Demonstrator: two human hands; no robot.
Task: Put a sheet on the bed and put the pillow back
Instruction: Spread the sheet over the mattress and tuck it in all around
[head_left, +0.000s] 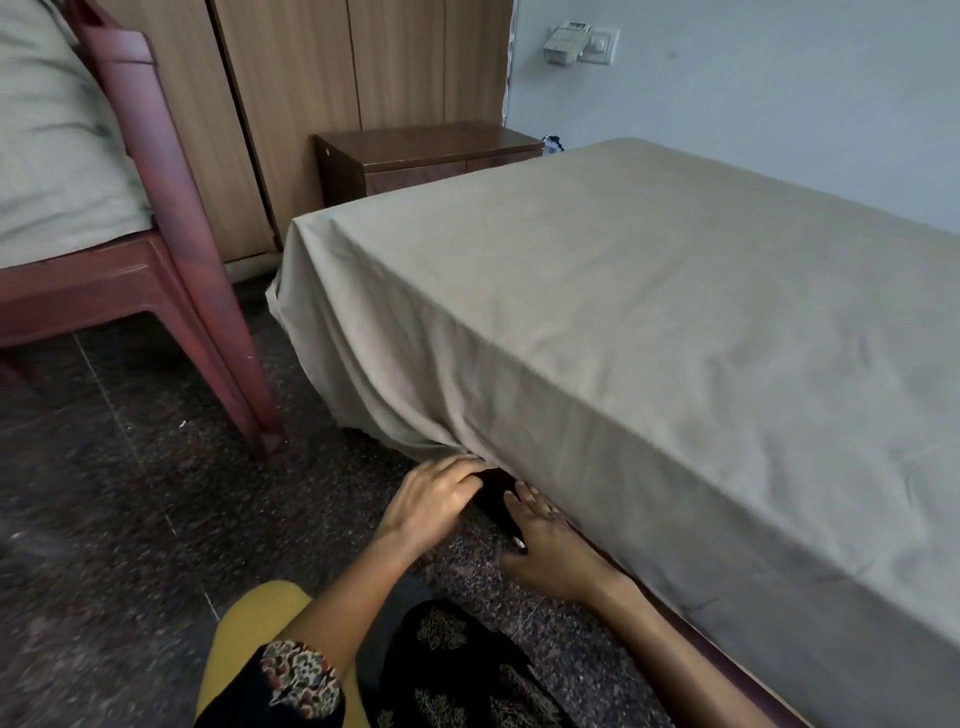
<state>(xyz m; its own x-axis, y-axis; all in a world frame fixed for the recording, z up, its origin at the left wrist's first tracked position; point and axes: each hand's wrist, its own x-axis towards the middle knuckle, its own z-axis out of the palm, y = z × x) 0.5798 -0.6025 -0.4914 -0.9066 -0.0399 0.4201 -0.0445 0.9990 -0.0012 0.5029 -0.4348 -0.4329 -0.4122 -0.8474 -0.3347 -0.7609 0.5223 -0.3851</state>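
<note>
To your left the pillow (52, 156) sits on the red chair (171, 270), open floor (156, 493) beside it. Your left hand (436, 499) curls at the bunched hem of the sheet (623, 312), grip unclear; your right hand (540, 551) lies flat, fingers straight, under its hanging edge along the bed (737, 662)

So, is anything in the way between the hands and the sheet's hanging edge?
Nothing visible. The left hand touches the lower edge of the sheet, and the right hand lies on the floor right beside it.

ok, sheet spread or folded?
Spread: the sheet lies flat on top and hangs down the near side, bunched at the near corner.
</note>
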